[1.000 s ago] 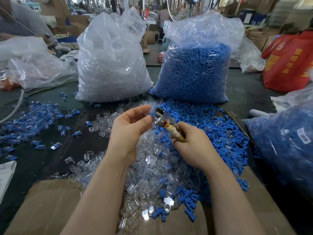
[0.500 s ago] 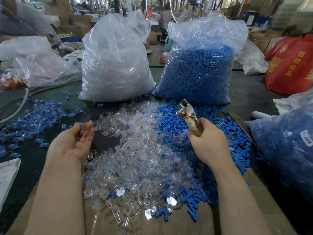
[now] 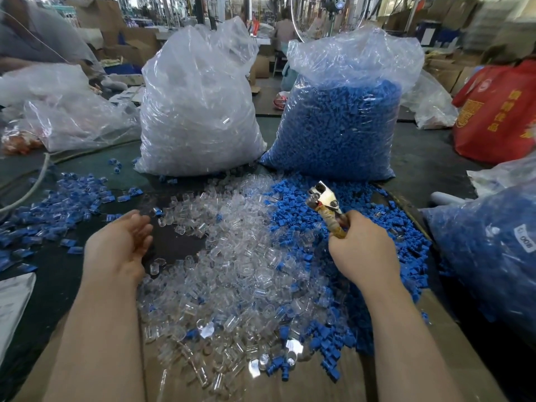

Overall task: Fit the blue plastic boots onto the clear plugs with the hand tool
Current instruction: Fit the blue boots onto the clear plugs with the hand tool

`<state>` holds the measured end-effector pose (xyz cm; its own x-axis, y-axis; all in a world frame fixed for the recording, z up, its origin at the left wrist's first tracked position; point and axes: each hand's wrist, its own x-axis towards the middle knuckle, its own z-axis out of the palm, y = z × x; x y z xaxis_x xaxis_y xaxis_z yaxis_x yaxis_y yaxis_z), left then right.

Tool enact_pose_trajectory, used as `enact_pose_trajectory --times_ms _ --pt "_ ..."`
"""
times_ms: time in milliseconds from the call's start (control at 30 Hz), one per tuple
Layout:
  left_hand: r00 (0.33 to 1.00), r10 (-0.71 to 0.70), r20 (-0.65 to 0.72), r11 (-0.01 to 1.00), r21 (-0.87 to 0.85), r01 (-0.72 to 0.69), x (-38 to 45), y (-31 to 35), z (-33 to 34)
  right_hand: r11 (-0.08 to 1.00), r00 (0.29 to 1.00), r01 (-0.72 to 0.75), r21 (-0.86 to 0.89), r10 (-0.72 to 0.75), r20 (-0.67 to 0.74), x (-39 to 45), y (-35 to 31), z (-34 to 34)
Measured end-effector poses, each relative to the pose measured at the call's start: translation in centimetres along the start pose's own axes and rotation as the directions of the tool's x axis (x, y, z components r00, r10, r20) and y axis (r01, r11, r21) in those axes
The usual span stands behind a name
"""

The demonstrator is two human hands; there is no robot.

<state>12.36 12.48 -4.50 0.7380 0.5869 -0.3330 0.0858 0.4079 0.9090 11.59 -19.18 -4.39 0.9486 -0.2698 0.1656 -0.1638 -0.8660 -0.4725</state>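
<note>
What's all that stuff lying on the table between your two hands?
In the head view, a loose heap of clear plugs fills the stretch between the left hand and the right hand, which grips the hand tool.

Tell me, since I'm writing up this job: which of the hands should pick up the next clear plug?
Left hand: open, empty, beside the clear plugs. The right hand grips the hand tool.
</note>
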Motion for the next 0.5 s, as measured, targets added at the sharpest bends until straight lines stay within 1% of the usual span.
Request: enact_pose_trajectory --times_ms 33,67,100,167,200,267,300,333,367,400,467,500 --pt "0.999 0.035 -0.013 0.990 0.137 -0.032 -0.1 0.0 0.3 1.000 1.000 -0.009 -0.020 0.009 0.000 0.0 0.0 0.0" --pt "0.996 0.090 -0.003 0.957 0.277 -0.086 -0.2 0.0 0.6 0.999 1.000 -0.017 -0.047 0.017 0.000 -0.1 0.0 0.0" --pt "0.990 0.134 0.033 0.901 0.411 -0.136 -0.3 -0.2 0.7 0.996 1.000 -0.025 -0.082 0.025 -0.001 -0.1 0.1 0.1" --pt "0.971 0.176 0.160 0.778 0.581 -0.237 -0.9 -0.8 1.2 0.988 0.999 -0.042 -0.149 0.043 0.002 -0.1 0.2 0.2" --pt "0.958 0.184 0.221 0.701 0.654 -0.285 -1.2 -1.2 1.5 0.984 0.999 -0.047 -0.174 0.050 0.009 -0.1 0.3 0.2" --pt "0.932 0.180 0.314 0.451 0.816 -0.362 -1.6 -1.8 2.2 0.975 0.998 -0.040 -0.219 0.050 0.039 -0.1 0.4 0.4" --pt "0.923 0.162 0.348 0.312 0.870 -0.383 -1.7 -2.0 2.4 0.970 0.997 -0.031 -0.242 0.046 0.057 -0.1 0.4 0.5" --pt "0.915 0.158 0.372 0.204 0.894 -0.399 -1.7 -2.4 2.7 0.965 0.997 -0.019 -0.261 0.039 0.072 0.0 0.4 0.6" --pt "0.909 0.157 0.387 0.147 0.901 -0.409 -1.9 -2.5 2.8 0.962 0.996 -0.008 -0.274 0.031 0.080 0.0 0.4 0.6" --pt "0.901 0.171 0.399 0.141 0.895 -0.423 -2.1 -2.6 3.0 0.960 0.996 0.000 -0.279 0.024 0.082 0.0 0.4 0.6" --pt "0.890 0.207 0.407 0.196 0.874 -0.445 -2.5 -2.4 3.0 0.961 0.997 0.006 -0.276 0.016 0.076 0.0 0.4 0.7" --pt "0.892 0.213 0.398 0.209 0.873 -0.440 -2.6 -2.3 2.9 0.961 0.997 0.009 -0.277 0.012 0.073 0.0 0.5 0.7"
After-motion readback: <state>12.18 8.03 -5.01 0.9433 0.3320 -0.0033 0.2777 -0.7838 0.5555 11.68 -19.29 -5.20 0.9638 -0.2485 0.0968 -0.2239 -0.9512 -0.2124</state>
